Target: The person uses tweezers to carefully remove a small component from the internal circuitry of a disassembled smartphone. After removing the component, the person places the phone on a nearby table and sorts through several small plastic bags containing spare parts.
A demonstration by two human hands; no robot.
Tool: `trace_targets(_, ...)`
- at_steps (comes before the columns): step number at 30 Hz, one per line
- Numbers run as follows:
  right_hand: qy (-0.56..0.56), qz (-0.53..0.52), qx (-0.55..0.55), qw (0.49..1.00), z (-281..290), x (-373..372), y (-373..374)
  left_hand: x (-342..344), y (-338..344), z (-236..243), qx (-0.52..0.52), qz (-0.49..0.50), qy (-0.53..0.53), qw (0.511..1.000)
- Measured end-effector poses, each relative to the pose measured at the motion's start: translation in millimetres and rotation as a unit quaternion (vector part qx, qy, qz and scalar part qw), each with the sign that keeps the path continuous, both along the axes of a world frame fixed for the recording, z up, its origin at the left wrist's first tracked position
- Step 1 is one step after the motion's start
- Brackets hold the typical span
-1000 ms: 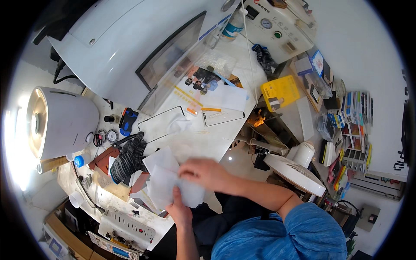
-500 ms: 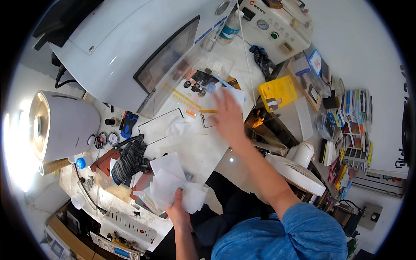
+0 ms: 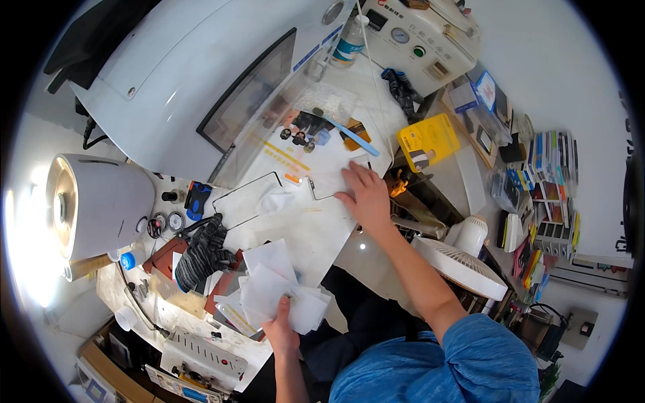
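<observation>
My left hand (image 3: 281,330) grips a fanned stack of white, slightly see-through sheets (image 3: 269,292) at the near edge of the table, thumb on top. Farther off to the right, my right hand (image 3: 369,200) lies flat with its fingers stretched out, on a pale sheet (image 3: 330,176) beside the table's right edge. Thin black outlines frame parts of the tabletop left of those fingers. Beyond are a printed photo of people (image 3: 302,134), a blue toothbrush-like stick (image 3: 356,138) and a small orange piece (image 3: 291,178). A crumpled white tissue (image 3: 275,200) rests between the hands.
A large white machine (image 3: 161,74) with a window borders the far side. Dark knitted gloves (image 3: 201,255) lie left of my sheets. A water bottle (image 3: 349,43), a yellow package (image 3: 430,144) and a white fan (image 3: 463,269) stand around the table's right side.
My right hand has come down and nearer, from a blurred reach over the photo to rest on the table. The blue stick is uncovered. My left hand keeps its sheets.
</observation>
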State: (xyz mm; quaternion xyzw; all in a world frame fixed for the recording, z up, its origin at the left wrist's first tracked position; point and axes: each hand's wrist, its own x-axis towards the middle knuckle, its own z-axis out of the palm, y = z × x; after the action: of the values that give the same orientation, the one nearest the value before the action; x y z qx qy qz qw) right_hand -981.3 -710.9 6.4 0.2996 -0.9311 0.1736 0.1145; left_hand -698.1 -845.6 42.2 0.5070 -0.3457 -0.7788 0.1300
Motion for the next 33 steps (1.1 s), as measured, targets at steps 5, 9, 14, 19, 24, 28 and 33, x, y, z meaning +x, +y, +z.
trace_targets(5,-0.080,-0.005,-0.006,0.997,-15.6,37.5,16.9,-3.3,1.9,1.1,0.029,-0.002,0.013,0.999)
trace_targets(9,-0.031,-0.066,-0.058,0.996,-2.9,32.4,10.1,-1.1,-0.4,7.4,0.095,-0.007,0.053,0.994)
trace_targets(14,-0.171,-0.165,0.028,0.971,12.4,18.1,7.9,16.7,3.5,-5.1,0.182,-0.012,0.130,0.975)
trace_targets(19,-0.227,-0.171,-0.002,0.959,8.4,26.7,18.6,8.1,1.9,-0.5,0.203,-0.073,0.172,0.961)
trace_targets(24,-0.336,-0.167,-0.152,0.914,5.2,33.1,28.4,-3.0,5.3,1.2,0.192,-0.098,0.195,0.957)
trace_targets(28,-0.584,-0.055,-0.261,0.767,29.1,83.4,24.7,-5.9,9.9,-2.9,0.181,-0.086,0.181,0.963)
trace_targets(33,-0.628,0.264,0.013,0.732,68.9,83.0,2.9,13.7,2.0,-16.6,0.095,-0.040,0.145,0.984)
